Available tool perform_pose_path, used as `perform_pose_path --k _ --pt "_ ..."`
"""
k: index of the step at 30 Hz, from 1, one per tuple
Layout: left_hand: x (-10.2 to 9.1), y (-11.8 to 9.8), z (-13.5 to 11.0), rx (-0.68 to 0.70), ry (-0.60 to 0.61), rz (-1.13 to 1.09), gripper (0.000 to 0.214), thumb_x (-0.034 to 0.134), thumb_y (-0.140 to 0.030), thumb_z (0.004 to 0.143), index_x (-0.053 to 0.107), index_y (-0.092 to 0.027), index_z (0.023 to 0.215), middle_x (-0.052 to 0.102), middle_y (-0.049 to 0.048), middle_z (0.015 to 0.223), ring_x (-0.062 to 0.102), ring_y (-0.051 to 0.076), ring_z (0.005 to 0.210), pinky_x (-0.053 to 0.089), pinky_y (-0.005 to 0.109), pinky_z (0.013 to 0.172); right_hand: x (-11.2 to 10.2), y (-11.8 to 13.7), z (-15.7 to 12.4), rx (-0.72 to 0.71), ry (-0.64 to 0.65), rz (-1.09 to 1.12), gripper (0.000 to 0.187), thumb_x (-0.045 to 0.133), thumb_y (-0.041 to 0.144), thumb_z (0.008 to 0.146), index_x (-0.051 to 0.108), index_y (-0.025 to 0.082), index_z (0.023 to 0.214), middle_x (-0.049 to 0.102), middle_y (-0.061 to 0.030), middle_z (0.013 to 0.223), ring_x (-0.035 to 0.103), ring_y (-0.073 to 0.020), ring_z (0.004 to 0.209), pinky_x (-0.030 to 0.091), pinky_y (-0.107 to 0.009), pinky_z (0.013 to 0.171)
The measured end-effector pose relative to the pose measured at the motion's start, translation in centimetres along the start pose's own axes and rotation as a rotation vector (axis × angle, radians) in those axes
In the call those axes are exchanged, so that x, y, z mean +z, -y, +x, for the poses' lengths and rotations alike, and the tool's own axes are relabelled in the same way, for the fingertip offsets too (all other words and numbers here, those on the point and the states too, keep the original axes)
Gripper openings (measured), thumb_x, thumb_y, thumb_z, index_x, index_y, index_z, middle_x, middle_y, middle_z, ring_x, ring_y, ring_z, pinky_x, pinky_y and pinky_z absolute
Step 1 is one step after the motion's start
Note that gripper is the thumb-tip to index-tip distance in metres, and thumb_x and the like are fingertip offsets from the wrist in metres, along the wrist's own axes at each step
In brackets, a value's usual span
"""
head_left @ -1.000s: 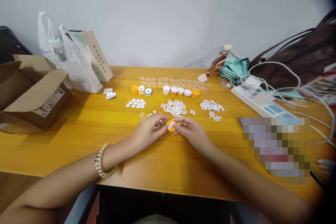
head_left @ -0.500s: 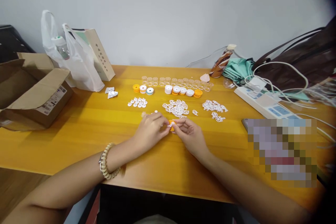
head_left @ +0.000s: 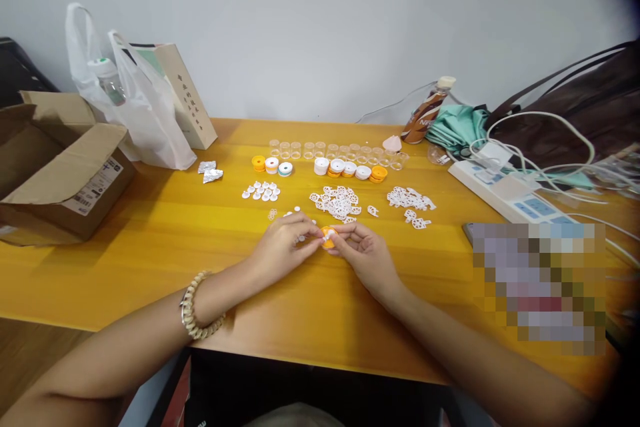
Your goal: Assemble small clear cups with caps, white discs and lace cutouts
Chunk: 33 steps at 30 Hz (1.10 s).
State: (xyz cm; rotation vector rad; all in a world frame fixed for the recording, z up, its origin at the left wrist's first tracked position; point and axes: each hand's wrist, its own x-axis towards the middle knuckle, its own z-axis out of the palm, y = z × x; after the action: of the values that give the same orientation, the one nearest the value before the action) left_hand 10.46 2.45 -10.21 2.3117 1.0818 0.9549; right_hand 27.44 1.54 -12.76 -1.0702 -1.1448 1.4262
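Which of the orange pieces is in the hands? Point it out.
The frontmost orange piece: the right hand grips it, with the left hand at its left side. The other orange pieces, like the rightmost one, sit farther back, untouched.

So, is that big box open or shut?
Open: the cardboard box has its flaps apart, and part of its inside shows.

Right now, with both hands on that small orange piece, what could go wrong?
1. Slip: the orange piece is small and held up by the fingertips of the left hand and right hand, so it could pop loose.
2. Scatter: loose small white pieces lie close by the left hand; a sideways brush might sweep them away.
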Motion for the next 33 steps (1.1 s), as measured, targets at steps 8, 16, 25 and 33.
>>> perform_pose_path --k 8,16,25,33 --pt "0.25 0.72 0.06 0.090 -0.019 -0.001 0.012 0.055 -0.020 0.082 0.066 -0.015 0.084 0.062 0.0046 0.080 0.056 0.012 0.073 0.045 0.026 0.068 -0.04 -0.09 0.04 0.017 0.002 0.033 0.022 0.072 0.032 0.066 0.062 0.017 0.078 0.068 -0.0012 0.079 0.065 -0.0117 0.071 0.055 -0.025 0.066" --pt "0.25 0.38 0.05 0.010 -0.019 -0.019 0.009 0.055 -0.020 0.081 0.063 -0.016 0.078 0.059 0.0031 0.079 0.055 0.012 0.073 0.045 0.027 0.069 0.01 -0.06 -0.04 0.011 0.004 0.063 0.020 0.073 0.030 0.064 0.062 0.018 0.075 0.067 0.0007 0.074 0.064 -0.0100 0.067 0.054 -0.023 0.065" --pt "0.59 0.75 0.32 -0.304 0.042 -0.441 0.017 0.061 -0.024 0.074 0.053 -0.013 0.084 0.058 0.0014 0.074 0.053 0.008 0.063 0.045 0.023 0.060 -0.20 0.03 -0.19 0.007 0.076 0.066 0.025 0.070 0.027 0.069 0.063 0.022 0.092 0.066 0.0019 0.073 0.063 -0.0113 0.071 0.054 -0.027 0.070" --pt "0.20 0.78 0.57 -0.407 0.040 -0.647 0.022 0.066 -0.025 0.070 0.052 -0.013 0.082 0.055 -0.0008 0.070 0.051 0.007 0.060 0.043 0.022 0.060 -0.34 0.14 -0.09 -0.066 0.163 0.012 0.034 0.073 0.018 0.064 0.063 0.025 0.096 0.067 0.0018 0.083 0.061 -0.0100 0.076 0.049 -0.026 0.079"
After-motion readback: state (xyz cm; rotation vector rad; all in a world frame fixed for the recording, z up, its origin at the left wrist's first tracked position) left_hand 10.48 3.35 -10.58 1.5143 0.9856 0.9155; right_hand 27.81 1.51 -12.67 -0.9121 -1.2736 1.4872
